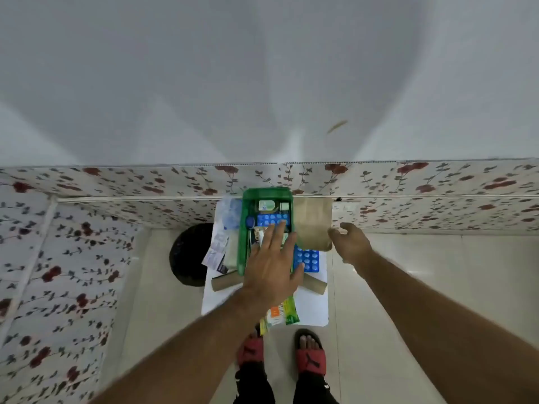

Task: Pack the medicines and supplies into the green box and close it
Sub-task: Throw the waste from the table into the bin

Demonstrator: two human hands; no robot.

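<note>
The green box (pixel 248 196) stands open on a small white table (pixel 309 304), holding a small white bottle (pixel 267 205), a blue blister pack (pixel 269 219) and other small items. My left hand (pixel 272 263) lies flat and spread over the box's near half, holding nothing. My right hand (pixel 348 243) hovers with fingers apart by the lower right corner of a brown paper bag (pixel 313 223); I cannot tell if it touches the bag. A second blue blister pack (pixel 309 259) lies right of the box. Orange and green sachets (pixel 281 313) lie at the table's near edge.
Clear plastic packets (pixel 230 212) and leaflets (pixel 217 252) lie left of the box. Two cardboard tubes (pixel 224 282) (pixel 316 284) sit nearer me. A black round object (pixel 189 253) is on the floor to the left. Flowered wall panels stand behind and left. My sandalled feet (pixel 310 354) are below the table.
</note>
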